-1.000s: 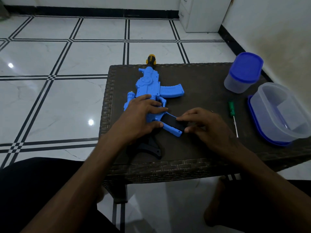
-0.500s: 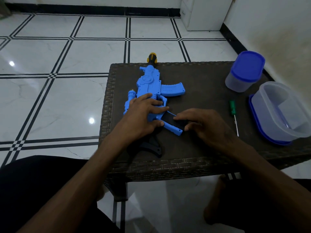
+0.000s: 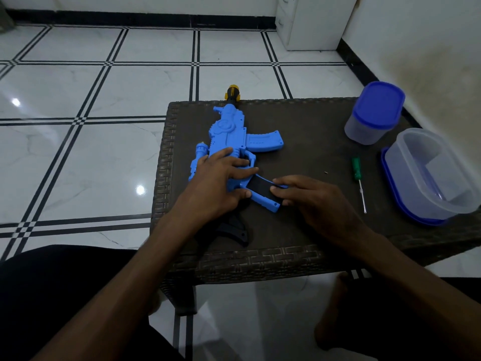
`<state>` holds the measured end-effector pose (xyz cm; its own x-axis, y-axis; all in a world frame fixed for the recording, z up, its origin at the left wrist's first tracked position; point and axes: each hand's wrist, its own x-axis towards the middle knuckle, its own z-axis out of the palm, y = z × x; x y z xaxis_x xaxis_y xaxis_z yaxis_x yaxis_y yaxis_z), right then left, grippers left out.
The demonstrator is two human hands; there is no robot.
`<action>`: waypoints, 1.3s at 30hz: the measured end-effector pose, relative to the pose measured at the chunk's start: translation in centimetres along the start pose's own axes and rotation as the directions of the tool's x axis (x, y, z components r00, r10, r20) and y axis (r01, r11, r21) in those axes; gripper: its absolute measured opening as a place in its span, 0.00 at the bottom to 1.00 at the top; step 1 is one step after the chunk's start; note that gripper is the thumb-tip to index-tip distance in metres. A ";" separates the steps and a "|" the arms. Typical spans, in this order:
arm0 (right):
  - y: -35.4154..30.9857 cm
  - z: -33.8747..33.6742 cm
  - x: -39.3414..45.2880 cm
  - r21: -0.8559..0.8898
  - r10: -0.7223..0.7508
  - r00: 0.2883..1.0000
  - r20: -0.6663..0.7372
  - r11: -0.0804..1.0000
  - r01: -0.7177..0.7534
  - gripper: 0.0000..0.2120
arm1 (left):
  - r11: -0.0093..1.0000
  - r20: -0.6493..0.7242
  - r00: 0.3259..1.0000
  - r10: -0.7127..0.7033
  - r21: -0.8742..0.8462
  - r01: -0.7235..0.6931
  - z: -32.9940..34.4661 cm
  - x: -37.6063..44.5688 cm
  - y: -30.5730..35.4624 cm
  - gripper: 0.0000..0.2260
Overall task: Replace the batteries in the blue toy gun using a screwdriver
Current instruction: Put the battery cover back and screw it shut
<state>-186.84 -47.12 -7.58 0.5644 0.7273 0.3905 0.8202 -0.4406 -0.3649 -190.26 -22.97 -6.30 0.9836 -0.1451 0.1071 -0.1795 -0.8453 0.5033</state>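
Observation:
The blue toy gun (image 3: 231,136) lies flat on the dark woven table (image 3: 312,157), its yellow-tipped muzzle pointing away past the far edge. My left hand (image 3: 221,183) presses down on the gun's body near the trigger, fingers spread. My right hand (image 3: 309,199) has its fingertips on the black battery cover (image 3: 260,185) in the blue grip, pinching its end. The green-handled screwdriver (image 3: 358,178) lies loose on the table to the right of my right hand. A tiny screw (image 3: 326,173) rests beside it.
A lidded blue-topped container (image 3: 374,113) stands at the table's far right. A clear open tub (image 3: 429,175) on a blue lid sits at the right edge. The gun's black stock (image 3: 234,230) points toward me. White tiled floor surrounds the table.
My right hand's fingertips have slid slightly left along the black cover. My left hand stays pressed on the gun. The view shifted a little.

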 end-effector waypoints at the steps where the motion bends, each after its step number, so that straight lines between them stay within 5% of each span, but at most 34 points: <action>1: 0.0 0.0 -0.1 -0.036 -0.023 1.000 -0.005 0.999 0.023 0.17 | 1.000 0.003 1.000 -0.001 0.000 0.001 0.0 0.0 0.0 0.24; 5: -0.1 -0.4 -0.2 -0.117 -0.077 0.997 0.025 0.990 0.080 0.15 | 1.000 0.008 1.000 -0.005 0.011 0.005 0.0 -0.1 0.1 0.24; 11: 0.2 -1.2 0.3 -0.290 -0.095 0.982 0.166 0.947 0.141 0.31 | 1.000 -0.006 1.000 -0.011 0.011 0.011 0.1 -0.1 0.1 0.24; 23: -0.3 -1.2 1.3 -0.049 0.006 0.996 0.089 0.999 -0.002 0.24 | 0.999 0.004 1.000 -0.023 0.033 0.022 0.1 -0.1 0.4 0.24; 26: -0.4 -1.6 1.9 -0.018 0.027 0.996 0.089 1.000 -0.026 0.15 | 0.999 0.015 1.000 -0.026 0.041 0.026 0.1 0.0 0.4 0.24; 32: -0.5 -0.6 0.7 -0.098 -0.025 1.000 -0.014 0.995 0.023 0.06 | 0.998 0.026 0.999 -0.026 0.065 0.025 0.0 0.0 0.6 0.24; 39: -0.8 0.5 -1.1 -0.196 -0.043 0.999 -0.029 0.980 0.036 0.13 | 0.994 0.035 0.999 -0.017 0.107 0.013 -0.2 0.0 0.7 0.24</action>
<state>-188.19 -47.33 -8.16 0.5312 0.7302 0.4297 0.8425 -0.5087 -0.1773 -190.34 -23.48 -5.76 0.9865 -0.1486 0.0686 -0.1636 -0.8974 0.4098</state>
